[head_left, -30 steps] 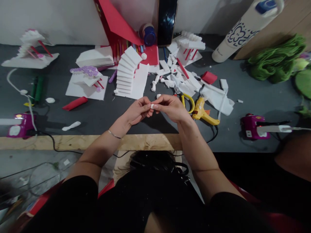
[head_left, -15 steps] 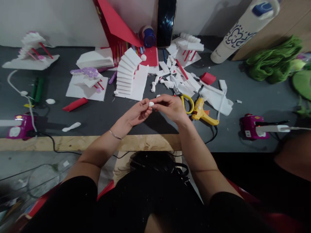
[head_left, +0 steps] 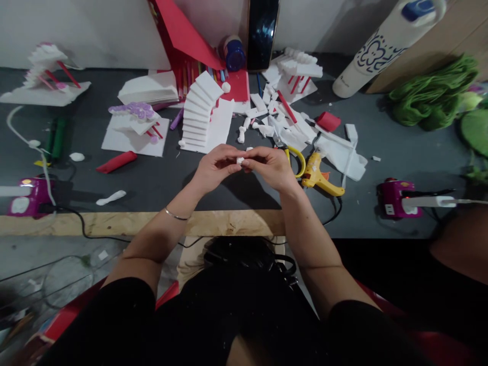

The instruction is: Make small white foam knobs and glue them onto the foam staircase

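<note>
Two bare hands are meeting above a dark grey bench (head_left: pixel 160 185), the left hand (head_left: pixel 214 168) and the right hand (head_left: pixel 272 166) grasping a small white lump (head_left: pixel 240 160) between the tips of their fingers. The lump is sitting between the two thumbs, just above the bench surface and near its wooden front edge (head_left: pixel 236 222). A thin silver bracelet (head_left: pixel 177 216) is circling the left wrist.

Just beyond the hands, a curved row of white strips (head_left: pixel 196 122) is lying on a white sheet (head_left: pixel 222 129). Scissors with yellow handles (head_left: pixel 303 165) are resting just beside the right hand, and a yellow glue gun (head_left: pixel 314 173) is lying to their right, near white scraps (head_left: pixel 339 152).

To the left, a red rolled piece (head_left: pixel 116 162) is lying near a white model with a purple ruffled top (head_left: pixel 135 112), while a white bone-shaped piece (head_left: pixel 110 197) is resting closer to the front edge. A tall white bottle with a dark floral pattern (head_left: pixel 375 53) is standing at the back right, beside a bundle of green yarn (head_left: pixel 430 96).
</note>
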Motion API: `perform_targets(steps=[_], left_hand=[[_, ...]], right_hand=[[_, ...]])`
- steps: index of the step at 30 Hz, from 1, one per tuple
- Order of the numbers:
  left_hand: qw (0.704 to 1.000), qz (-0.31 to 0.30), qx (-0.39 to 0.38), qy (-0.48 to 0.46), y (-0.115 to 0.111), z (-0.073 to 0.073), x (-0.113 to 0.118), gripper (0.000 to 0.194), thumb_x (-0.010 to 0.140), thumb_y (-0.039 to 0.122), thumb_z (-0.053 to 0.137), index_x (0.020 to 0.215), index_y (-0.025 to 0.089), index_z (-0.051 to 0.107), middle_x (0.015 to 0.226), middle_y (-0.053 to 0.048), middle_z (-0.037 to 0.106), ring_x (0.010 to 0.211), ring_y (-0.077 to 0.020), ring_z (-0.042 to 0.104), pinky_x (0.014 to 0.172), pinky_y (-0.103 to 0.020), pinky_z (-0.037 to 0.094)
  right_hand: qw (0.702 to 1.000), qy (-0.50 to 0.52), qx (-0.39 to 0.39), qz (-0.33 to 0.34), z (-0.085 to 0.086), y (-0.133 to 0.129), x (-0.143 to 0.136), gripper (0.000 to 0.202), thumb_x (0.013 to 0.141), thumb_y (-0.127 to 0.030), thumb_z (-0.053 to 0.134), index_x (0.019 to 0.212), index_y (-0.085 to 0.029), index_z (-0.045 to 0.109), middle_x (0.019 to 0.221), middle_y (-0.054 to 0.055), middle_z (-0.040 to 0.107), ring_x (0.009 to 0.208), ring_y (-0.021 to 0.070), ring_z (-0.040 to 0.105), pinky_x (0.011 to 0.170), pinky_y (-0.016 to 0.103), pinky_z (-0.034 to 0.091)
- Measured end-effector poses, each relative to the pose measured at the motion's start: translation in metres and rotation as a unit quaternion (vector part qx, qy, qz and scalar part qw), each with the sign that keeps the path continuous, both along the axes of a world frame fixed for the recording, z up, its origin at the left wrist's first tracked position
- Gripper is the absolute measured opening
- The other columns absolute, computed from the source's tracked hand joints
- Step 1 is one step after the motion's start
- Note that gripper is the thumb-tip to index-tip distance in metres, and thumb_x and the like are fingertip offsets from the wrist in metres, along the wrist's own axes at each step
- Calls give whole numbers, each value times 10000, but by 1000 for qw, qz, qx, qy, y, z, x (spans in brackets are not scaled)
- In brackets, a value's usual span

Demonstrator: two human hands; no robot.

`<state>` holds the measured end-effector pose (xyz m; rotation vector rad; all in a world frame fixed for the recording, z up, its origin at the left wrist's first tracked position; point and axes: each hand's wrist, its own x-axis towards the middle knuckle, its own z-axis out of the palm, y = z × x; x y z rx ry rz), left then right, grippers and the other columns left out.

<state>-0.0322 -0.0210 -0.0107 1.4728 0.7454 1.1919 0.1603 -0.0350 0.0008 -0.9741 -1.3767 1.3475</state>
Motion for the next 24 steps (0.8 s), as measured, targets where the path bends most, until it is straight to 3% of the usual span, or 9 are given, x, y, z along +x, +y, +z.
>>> perform_targets(steps=[3,6,14,20,24], left_hand=[[997,32,62,35,-1,-2,0,270,793,469,892,984,287,835,958,-34,758,885,-139,706,781,-276,579],[996,61,59,34,-2,-5,1,296,788,484,892,967,257,825,930,-36,760,837,-136,708,727,-265,574],[993,81,76,28,-2,-8,2,280,765,474,912,910,260,806,899,-18,734,816,-122,698,719,-257,580],[1000,21,13,-7,-6,-5,5,312,755,470,920,908,230,790,883,-6,726,714,-97,683,665,-241,582],[997,59,-43,-37,-5,-7,8,381,669,486,968,880,231,780,842,9,717,720,-99,660,677,-242,559]], right_hand=[[999,39,-14,-8,-1,1,-2,268,800,-415,868,940,-217,754,768,-19,734,655,108,649,639,278,570],[998,55,-17,-8,-1,1,-4,326,772,-457,888,897,-224,697,763,-28,720,657,108,654,649,281,584],[999,-16,29,-6,0,-1,-4,276,866,-467,789,866,-214,680,776,-17,690,701,111,648,690,287,569],[998,-46,31,-17,0,1,-2,268,924,-468,712,880,-217,630,744,-35,633,674,98,611,659,271,539],[999,-23,33,-35,3,0,-3,329,891,-546,733,893,-223,668,757,-28,663,666,104,609,653,277,537]])
